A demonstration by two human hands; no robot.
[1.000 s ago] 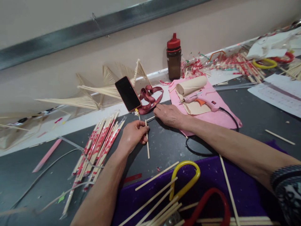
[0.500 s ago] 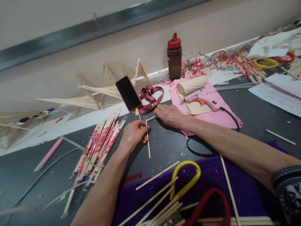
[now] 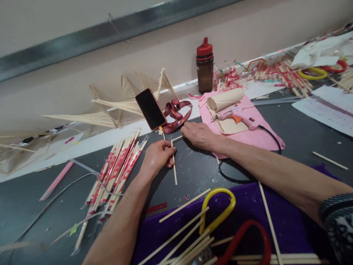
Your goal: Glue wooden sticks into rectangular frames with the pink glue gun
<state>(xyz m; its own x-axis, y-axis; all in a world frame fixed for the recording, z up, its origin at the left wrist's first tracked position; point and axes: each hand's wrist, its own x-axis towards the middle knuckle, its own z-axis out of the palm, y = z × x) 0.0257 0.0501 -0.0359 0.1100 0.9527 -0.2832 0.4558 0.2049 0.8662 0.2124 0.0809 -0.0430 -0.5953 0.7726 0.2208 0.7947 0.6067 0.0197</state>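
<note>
My left hand pinches a thin wooden stick that points down toward me. Between finger and thumb of my right hand is the end of a second wooden stick, whose other end meets the top of the first. The two sticks form a corner just above the dark table. Close behind my hands stand a phone and a coiled maroon lanyard. To the right of my right hand, a pink glue gun rests on a pink cloth.
Wrapped chopsticks lie at the left. Yellow-handled scissors, a red handle and loose sticks cover a purple cloth in front. A bottle and a stick structure stand against the wall. The gun's black cord loops under my right arm.
Almost nothing differs. Both hands keep the two sticks in the same corner position, and the view has shifted only very slightly.
</note>
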